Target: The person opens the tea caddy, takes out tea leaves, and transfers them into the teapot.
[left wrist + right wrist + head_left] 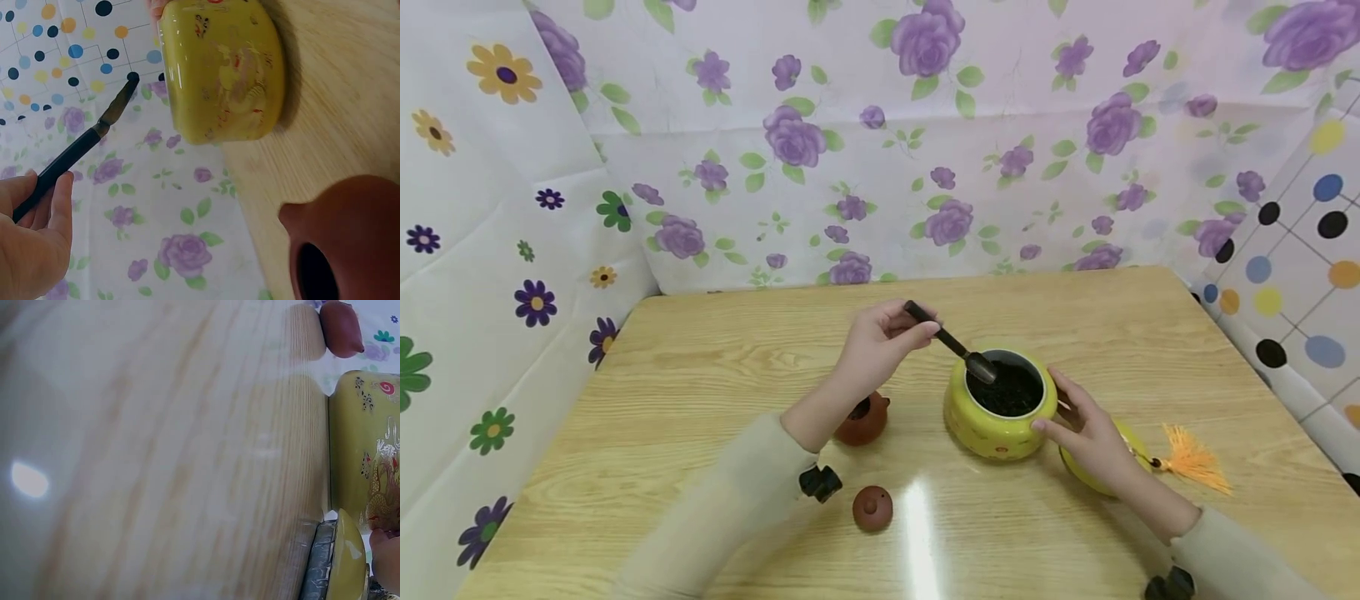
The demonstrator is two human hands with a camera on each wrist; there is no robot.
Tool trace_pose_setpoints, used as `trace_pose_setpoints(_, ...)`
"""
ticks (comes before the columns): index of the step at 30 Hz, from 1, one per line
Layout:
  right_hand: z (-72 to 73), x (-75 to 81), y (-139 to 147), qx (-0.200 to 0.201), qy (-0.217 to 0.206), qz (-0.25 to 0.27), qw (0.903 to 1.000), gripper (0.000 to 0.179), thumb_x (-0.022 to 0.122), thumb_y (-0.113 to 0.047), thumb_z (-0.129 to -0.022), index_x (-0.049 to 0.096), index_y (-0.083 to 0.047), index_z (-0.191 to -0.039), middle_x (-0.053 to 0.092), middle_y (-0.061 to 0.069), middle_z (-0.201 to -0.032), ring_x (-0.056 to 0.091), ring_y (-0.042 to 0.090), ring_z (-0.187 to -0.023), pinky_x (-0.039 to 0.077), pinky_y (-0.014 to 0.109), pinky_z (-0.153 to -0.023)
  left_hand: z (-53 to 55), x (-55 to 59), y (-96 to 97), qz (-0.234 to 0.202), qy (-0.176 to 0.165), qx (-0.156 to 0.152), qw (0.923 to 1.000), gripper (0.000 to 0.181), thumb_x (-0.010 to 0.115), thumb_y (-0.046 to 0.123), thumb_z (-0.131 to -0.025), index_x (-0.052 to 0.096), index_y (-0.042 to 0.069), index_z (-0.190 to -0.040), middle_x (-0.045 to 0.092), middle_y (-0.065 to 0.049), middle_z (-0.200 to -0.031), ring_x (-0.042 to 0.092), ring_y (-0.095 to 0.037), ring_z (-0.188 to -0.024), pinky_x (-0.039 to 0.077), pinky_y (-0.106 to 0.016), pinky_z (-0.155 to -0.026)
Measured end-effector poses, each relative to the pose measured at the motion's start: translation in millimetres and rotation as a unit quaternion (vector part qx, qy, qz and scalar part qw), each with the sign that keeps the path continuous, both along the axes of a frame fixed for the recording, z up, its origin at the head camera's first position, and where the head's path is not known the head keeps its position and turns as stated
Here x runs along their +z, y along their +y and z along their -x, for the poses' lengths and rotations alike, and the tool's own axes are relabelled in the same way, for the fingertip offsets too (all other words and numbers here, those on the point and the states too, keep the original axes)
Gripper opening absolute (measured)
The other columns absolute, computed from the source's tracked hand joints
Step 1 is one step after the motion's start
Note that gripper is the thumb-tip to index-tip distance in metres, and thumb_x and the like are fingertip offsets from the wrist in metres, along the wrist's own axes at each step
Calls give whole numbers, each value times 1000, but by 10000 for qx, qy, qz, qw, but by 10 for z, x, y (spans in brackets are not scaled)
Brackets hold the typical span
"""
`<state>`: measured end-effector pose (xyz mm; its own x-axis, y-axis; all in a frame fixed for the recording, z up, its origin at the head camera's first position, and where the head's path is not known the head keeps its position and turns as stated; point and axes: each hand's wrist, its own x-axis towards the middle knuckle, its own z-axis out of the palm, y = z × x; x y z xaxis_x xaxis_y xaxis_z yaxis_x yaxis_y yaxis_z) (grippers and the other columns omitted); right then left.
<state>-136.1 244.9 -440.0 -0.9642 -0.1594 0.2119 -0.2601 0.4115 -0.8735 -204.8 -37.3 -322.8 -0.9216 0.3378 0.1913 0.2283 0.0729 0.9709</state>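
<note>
My left hand (883, 342) pinches the black handle of a small scoop (951, 342) between thumb and fingers. The scoop's metal blade (115, 106) is above the mouth of a yellow jar (1000, 437), tilted down toward the dark leaves (1011, 396) inside. At the jar's right side, my right hand (1093, 437) grips it with the thumb in front and fingers behind. Painted figures decorate the jar's wall in both wrist views. A brown clay teapot (863, 427), its top uncovered, sits beneath my left forearm and is partly hidden by it.
The teapot's small round lid (872, 508) lies on the wooden table (715, 358) in front of the pot. Under my right wrist is the yellow jar lid (1090, 479), with an orange tassel (1195, 458) stretching right. Flowered cloth (850, 167) hangs behind the table.
</note>
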Motion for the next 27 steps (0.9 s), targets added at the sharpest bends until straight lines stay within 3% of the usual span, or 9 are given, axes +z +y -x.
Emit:
trace_pose_setpoints(2,-2,-8,0,1,31,13,10000,73,66,-9,-90,24,4,-148,31,26,-149,37,-5,-127,33,-1,-96,6,19,72,166,82,-86,9998,19,65,8,-90,67,-3,-106,70,-18,-104,68,-24,-95,58,-28,-83)
trace_pose_setpoints(4,-4,-8,0,1,34,6,10000,73,66,-9,-90,24,3,-148,31,26,-149,35,-11,-124,33,-1,-96,15,35,137,346,205,-169,9990,18,65,9,-91,67,-1,-105,70,-17,-102,68,-26,-95,58,-27,-81)
trace_pose_setpoints(8,-8,8,-3,-34,17,-54,10000,73,66,-9,-90,23,3,-149,30,26,-149,38,23,-132,33,-1,-95,45,50,246,740,534,-332,9953,17,65,12,-91,67,1,-104,71,-14,-100,68,-22,-91,57,-22,-79)
trace_pose_setpoints(9,-10,11,-4,-43,7,-67,10000,73,66,-9,-90,23,2,-149,30,26,-149,38,23,-132,33,-1,-95,52,45,266,831,584,-360,9942,18,65,12,-91,67,1,-104,71,-13,-100,68,-21,-90,57,-21,-78)
trace_pose_setpoints(10,-10,14,-6,-37,6,-56,10000,73,66,-9,-90,23,2,-149,30,27,-149,39,21,-132,33,-1,-95,58,39,283,928,649,-380,9928,18,65,13,-91,67,1,-104,71,-12,-99,68,-19,-88,57,-20,-77)
trace_pose_setpoints(15,-5,12,-17,35,28,36,10000,73,65,-8,-90,23,5,-148,29,28,-149,31,-20,-118,33,-1,-95,65,-19,347,1273,855,-466,9871,14,65,12,-91,68,3,-101,71,-11,-95,68,-18,-84,56,-18,-72)
trace_pose_setpoints(22,1,11,-19,68,74,98,9999,72,65,-6,-90,24,8,-146,29,29,-148,32,-20,-117,32,-1,-96,56,-117,435,1686,1112,-646,9773,12,65,11,-90,68,3,-99,70,-9,-94,67,-15,-83,54,-15,-70)
trace_pose_setpoints(27,0,13,-5,22,74,51,10000,72,65,-7,-90,24,6,-147,31,28,-148,32,-21,-117,32,-1,-95,32,-180,506,1900,993,-819,9733,12,66,11,-90,68,3,-98,70,-9,-95,66,-14,-84,53,-13,-69)
